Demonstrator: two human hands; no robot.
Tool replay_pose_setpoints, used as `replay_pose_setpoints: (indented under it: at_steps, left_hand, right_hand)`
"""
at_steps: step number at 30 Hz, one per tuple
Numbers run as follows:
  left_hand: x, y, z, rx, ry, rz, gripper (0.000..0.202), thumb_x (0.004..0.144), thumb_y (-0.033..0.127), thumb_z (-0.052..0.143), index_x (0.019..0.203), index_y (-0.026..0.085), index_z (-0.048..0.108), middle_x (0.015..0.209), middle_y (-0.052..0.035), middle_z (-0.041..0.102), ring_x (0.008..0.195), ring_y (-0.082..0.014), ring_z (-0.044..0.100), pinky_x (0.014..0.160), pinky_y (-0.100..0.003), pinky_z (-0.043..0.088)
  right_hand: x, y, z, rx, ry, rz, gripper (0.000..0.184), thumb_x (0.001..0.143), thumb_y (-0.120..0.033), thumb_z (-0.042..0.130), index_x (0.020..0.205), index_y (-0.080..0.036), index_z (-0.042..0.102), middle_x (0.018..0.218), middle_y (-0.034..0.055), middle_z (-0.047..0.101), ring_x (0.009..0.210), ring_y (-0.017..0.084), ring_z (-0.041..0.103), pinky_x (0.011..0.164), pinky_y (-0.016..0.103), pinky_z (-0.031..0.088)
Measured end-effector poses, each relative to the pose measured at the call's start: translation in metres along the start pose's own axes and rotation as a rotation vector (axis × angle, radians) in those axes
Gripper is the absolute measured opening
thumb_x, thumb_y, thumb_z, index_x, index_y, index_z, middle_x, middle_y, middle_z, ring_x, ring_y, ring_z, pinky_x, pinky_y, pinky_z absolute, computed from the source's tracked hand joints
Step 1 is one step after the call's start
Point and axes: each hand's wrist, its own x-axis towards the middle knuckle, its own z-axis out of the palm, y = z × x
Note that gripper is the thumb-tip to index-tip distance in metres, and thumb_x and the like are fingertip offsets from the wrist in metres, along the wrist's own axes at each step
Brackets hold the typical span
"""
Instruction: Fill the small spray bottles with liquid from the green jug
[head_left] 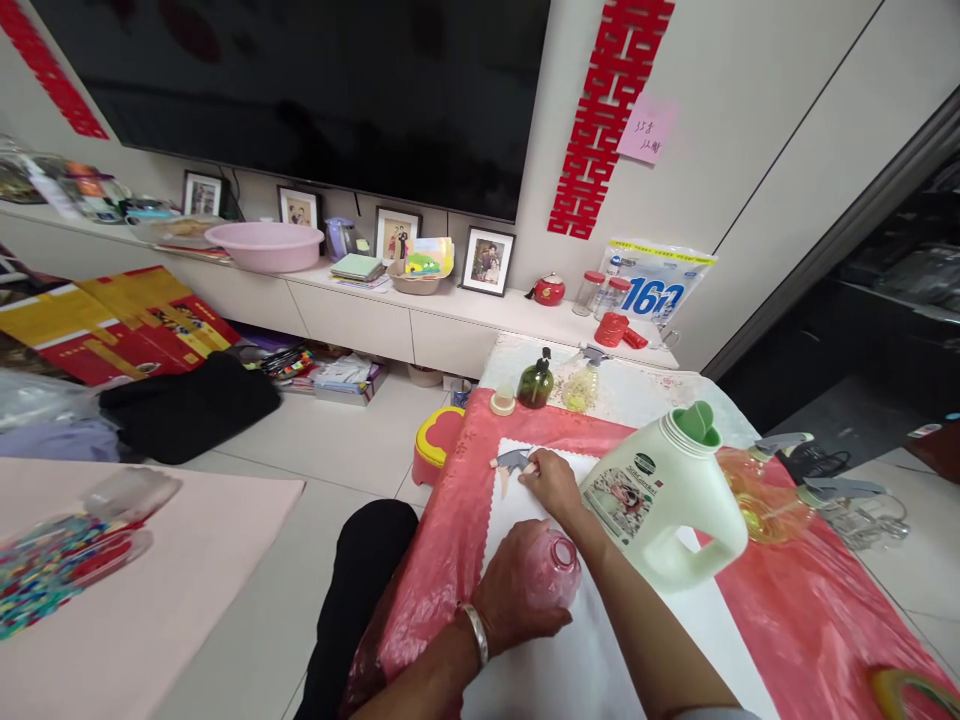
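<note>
My left hand, with a silver bangle at the wrist, is wrapped round a pink see-through bottle whose neck is uncapped. The bottle stands over a white cloth with a scalloped edge. Farther forward, my right hand reaches across and has its fingers closed on a grey spray trigger head at the cloth's far left corner. Just right of my right forearm stands a large pale green detergent jug, with a green cap tilted in its mouth.
A green pump bottle, a small round lid and a clear spray bottle stand behind the cloth. Yellowish spray bottles are on the right. Tape lies at the lower right. A yellow-and-red stool is beside the red-covered table.
</note>
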Motion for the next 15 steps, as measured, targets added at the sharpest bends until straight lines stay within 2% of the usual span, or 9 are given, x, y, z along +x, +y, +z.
replay_pose_setpoints:
  at_steps: [3, 6, 9, 11, 12, 13, 15]
  left_hand:
    - [0.000, 0.002, -0.002, -0.039, 0.008, 0.011, 0.069, 0.045, 0.027, 0.080, 0.110, 0.022, 0.058, 0.109, -0.0107, 0.064, 0.099, -0.0350, 0.061, 0.094, -0.059, 0.055]
    - [-0.003, -0.004, -0.002, -0.071, 0.001, 0.016, 0.072, 0.047, 0.029, 0.082, 0.115, 0.021, 0.059, 0.113, -0.0110, 0.064, 0.105, -0.0371, 0.062, 0.098, -0.060, 0.053]
    - [-0.007, -0.016, 0.002, -0.100, 0.004, 0.025, 0.086, 0.048, 0.029, 0.083, 0.128, 0.020, 0.054, 0.125, -0.0123, 0.060, 0.118, -0.0393, 0.059, 0.107, -0.061, 0.048]
    - [-0.008, -0.024, 0.006, -0.107, 0.001, 0.019, 0.095, 0.047, 0.027, 0.085, 0.135, 0.020, 0.049, 0.133, -0.0137, 0.057, 0.128, -0.0408, 0.054, 0.114, -0.062, 0.042]
    - [-0.009, -0.026, 0.007, -0.109, -0.003, 0.012, 0.098, 0.047, 0.026, 0.085, 0.137, 0.021, 0.047, 0.136, -0.0142, 0.055, 0.131, -0.0411, 0.052, 0.116, -0.062, 0.039]
    - [-0.009, -0.028, 0.008, -0.112, -0.009, 0.004, 0.100, 0.047, 0.025, 0.085, 0.139, 0.021, 0.045, 0.138, -0.0145, 0.054, 0.133, -0.0411, 0.050, 0.118, -0.062, 0.037]
    - [-0.010, -0.028, 0.007, -0.122, -0.025, -0.015, 0.099, 0.048, 0.027, 0.085, 0.139, 0.021, 0.045, 0.139, -0.0149, 0.054, 0.135, -0.0410, 0.049, 0.119, -0.061, 0.036]
  right_hand:
    - [-0.010, 0.006, 0.000, 0.023, 0.073, -0.079, 0.027, 0.099, -0.037, 0.066, 0.112, -0.013, 0.065, 0.108, 0.0064, 0.065, 0.098, 0.019, 0.065, 0.089, 0.039, 0.057]
    - [-0.041, 0.008, -0.018, 0.085, 0.249, -0.211, 0.023, 0.100, -0.031, 0.062, 0.115, -0.013, 0.064, 0.107, 0.0070, 0.067, 0.095, 0.018, 0.066, 0.087, 0.036, 0.057]
    - [-0.092, 0.009, -0.050, 0.133, 0.495, -0.359, 0.022, 0.102, -0.028, 0.052, 0.117, -0.018, 0.064, 0.112, 0.0074, 0.068, 0.102, 0.019, 0.065, 0.091, 0.034, 0.055]
    - [-0.127, 0.013, -0.073, 0.140, 0.673, -0.399, 0.020, 0.103, -0.028, 0.051, 0.114, -0.020, 0.064, 0.115, 0.0070, 0.067, 0.110, 0.020, 0.063, 0.097, 0.035, 0.052]
    - [-0.143, 0.019, -0.083, 0.135, 0.777, -0.399, 0.016, 0.101, -0.026, 0.055, 0.113, -0.020, 0.065, 0.113, 0.0068, 0.068, 0.107, 0.019, 0.063, 0.095, 0.034, 0.051]
    - [-0.156, 0.027, -0.092, 0.095, 0.939, -0.378, 0.015, 0.098, -0.024, 0.062, 0.111, -0.019, 0.066, 0.109, 0.0067, 0.069, 0.101, 0.019, 0.065, 0.089, 0.032, 0.052]
    - [-0.174, 0.049, -0.102, 0.060, 1.153, -0.270, 0.020, 0.093, -0.029, 0.070, 0.109, -0.017, 0.069, 0.105, 0.0085, 0.069, 0.095, 0.020, 0.065, 0.086, 0.033, 0.052]
